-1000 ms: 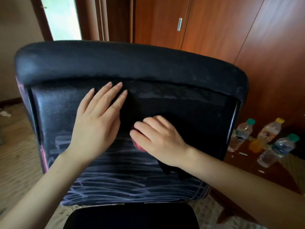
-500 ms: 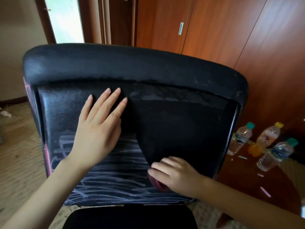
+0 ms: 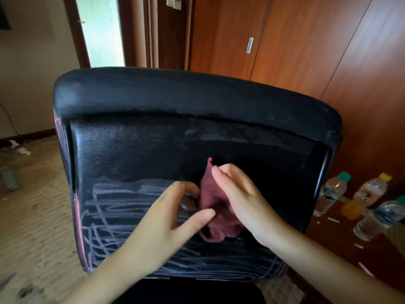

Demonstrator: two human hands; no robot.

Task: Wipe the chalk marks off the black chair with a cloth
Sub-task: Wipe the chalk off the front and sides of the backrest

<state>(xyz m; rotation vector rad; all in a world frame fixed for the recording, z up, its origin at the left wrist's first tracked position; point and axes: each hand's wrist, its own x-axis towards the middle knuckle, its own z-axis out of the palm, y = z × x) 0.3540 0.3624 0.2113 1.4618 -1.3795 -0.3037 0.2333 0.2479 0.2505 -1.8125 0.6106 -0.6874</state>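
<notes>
The black chair (image 3: 153, 99) fills the middle of the view, its backrest facing me. White chalk marks (image 3: 114, 207) cover the lower left and the bottom strip of the backrest; the upper and right parts are dark. A dark pink cloth (image 3: 211, 200) hangs in front of the backrest's centre. My right hand (image 3: 238, 202) holds the cloth from the right, fingers curled round its upper edge. My left hand (image 3: 173, 218) pinches the cloth's left edge between thumb and fingers.
Three plastic bottles (image 3: 333, 191) stand and lie on a dark wooden table (image 3: 341, 244) at the right, with chalk bits beside them. Wooden wardrobe doors (image 3: 285, 40) rise behind the chair. Beige carpet (image 3: 32, 205) spreads to the left. The chair's seat (image 3: 186, 290) is below.
My left hand left the backrest and came down to the cloth. My right hand lifted the cloth off the lower backrest to its centre, and both hands now hold it.
</notes>
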